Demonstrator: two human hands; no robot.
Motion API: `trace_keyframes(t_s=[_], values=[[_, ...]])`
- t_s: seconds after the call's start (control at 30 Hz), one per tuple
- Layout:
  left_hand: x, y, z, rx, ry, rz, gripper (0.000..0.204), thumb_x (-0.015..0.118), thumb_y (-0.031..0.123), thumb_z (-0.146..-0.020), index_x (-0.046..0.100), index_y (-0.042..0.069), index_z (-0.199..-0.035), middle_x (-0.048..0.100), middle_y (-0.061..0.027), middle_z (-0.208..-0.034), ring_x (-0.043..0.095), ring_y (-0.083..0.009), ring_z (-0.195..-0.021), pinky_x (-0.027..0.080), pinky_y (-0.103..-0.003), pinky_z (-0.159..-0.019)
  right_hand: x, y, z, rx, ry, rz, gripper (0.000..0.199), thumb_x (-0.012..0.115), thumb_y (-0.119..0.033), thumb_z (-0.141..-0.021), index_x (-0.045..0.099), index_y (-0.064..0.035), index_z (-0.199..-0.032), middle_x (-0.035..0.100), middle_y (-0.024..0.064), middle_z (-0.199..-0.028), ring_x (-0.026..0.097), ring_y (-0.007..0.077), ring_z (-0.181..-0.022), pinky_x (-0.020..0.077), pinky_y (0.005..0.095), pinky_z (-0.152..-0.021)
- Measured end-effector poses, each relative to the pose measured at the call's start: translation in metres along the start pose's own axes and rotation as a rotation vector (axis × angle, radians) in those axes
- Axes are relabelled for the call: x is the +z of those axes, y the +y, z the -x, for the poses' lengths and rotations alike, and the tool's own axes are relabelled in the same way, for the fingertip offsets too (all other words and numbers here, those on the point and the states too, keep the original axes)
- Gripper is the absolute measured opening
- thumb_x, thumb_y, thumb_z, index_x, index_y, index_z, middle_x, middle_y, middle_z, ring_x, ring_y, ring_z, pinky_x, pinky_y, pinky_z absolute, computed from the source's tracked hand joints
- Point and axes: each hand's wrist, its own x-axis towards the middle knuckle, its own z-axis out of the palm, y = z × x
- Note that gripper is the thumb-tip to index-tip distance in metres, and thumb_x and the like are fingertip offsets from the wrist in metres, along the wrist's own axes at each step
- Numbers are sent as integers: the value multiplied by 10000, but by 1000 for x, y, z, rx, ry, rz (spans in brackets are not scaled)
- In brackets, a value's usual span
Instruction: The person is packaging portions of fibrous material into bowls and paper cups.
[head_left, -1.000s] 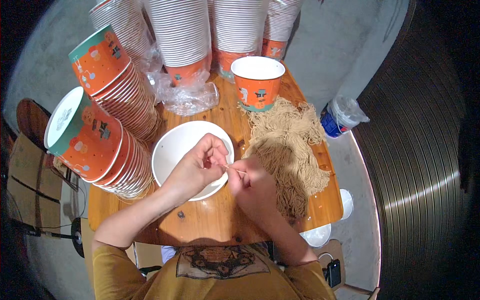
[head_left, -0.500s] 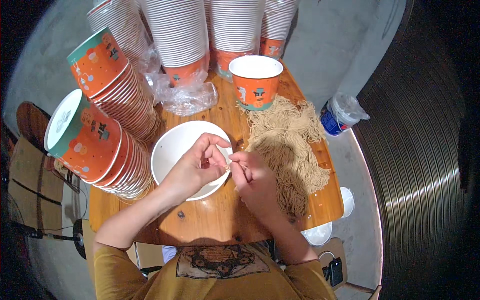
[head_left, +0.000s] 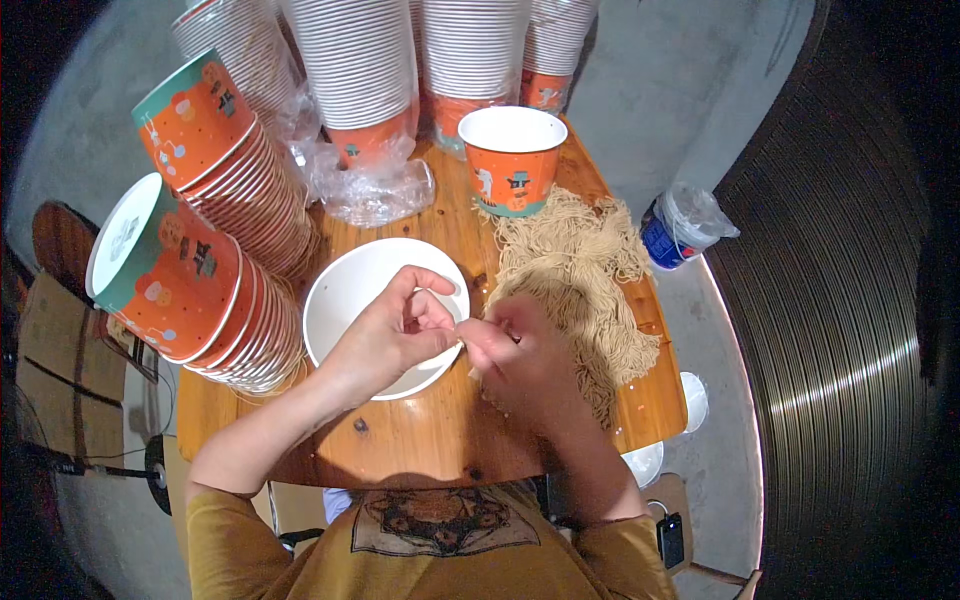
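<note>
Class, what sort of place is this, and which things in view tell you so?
Probably a small makeshift workspace: stacked orange paper buckets and a heap of tan string crowd a wooden table, beside a ridged, metallic-looking surface.

A varnished wooden table (head_left: 400,445) with rounded corners carries a round white bowl (head_left: 335,300) near its middle. Beige string (head_left: 615,290) lies heaped on the right, an orange paper bucket (head_left: 513,178) at its far end. Two leaning stacks of printed buckets (head_left: 185,275) stand left; plastic-wrapped upright stacks (head_left: 350,60) and crumpled clear plastic (head_left: 385,195) occupy the back.
</note>
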Motion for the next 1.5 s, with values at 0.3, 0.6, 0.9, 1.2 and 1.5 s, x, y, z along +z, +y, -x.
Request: trace_keyframes(t_s=[0.3, 0.6, 0.9, 1.2, 1.5], values=[[3, 0, 1, 28, 18, -109, 333, 589, -12, -848, 417, 29, -1130, 534, -4, -814, 521, -71, -757, 425, -212, -717, -13, -11, -23, -273, 4, 127, 123, 610, -125, -738, 538, -32, -774, 516, 138, -721, 557, 323, -691, 471, 415, -587], [7, -1, 2, 175, 37, -292, 310, 574, -24, -825, 419, 45, -1085, 529, -11, -821, 528, -93, -775, 441, -246, -775, -12, 11, -25, 468, -424, -838, 144, 616, -198, -802, 577, -64, -836, 573, -3, -794, 525, 106, -771, 429, 261, -698], [4, -1, 1, 169, 44, -291, 296, 577, -24, -822, 430, 32, -1072, 535, -9, -831, 523, -85, -770, 436, -233, -758, -12, 1, -8, 318, -174, -613, 148, 618, -148, -821, 551, -56, -916, 562, 8, -784, 535, 117, -694, 454, 274, -653], [4, -1, 1, 138, 39, -264, 282, 569, -22, -828, 433, 31, -1070, 527, -4, -831, 515, -81, -768, 431, -229, -759, 0, 0, -4, 363, -113, -652, 177, 614, -195, -848, 565, -50, -935, 578, 55, -772, 563, 137, -687, 469, 287, -626], [4, 1, 1, 131, 36, -299, 287, 575, -12, -834, 432, 38, -1078, 524, -5, -828, 514, -86, -766, 432, -234, -763, -8, -7, -3, 252, -108, -417, 176, 590, -200, -862, 574, -37, -926, 586, 74, -802, 585, 150, -698, 482, 293, -645]])
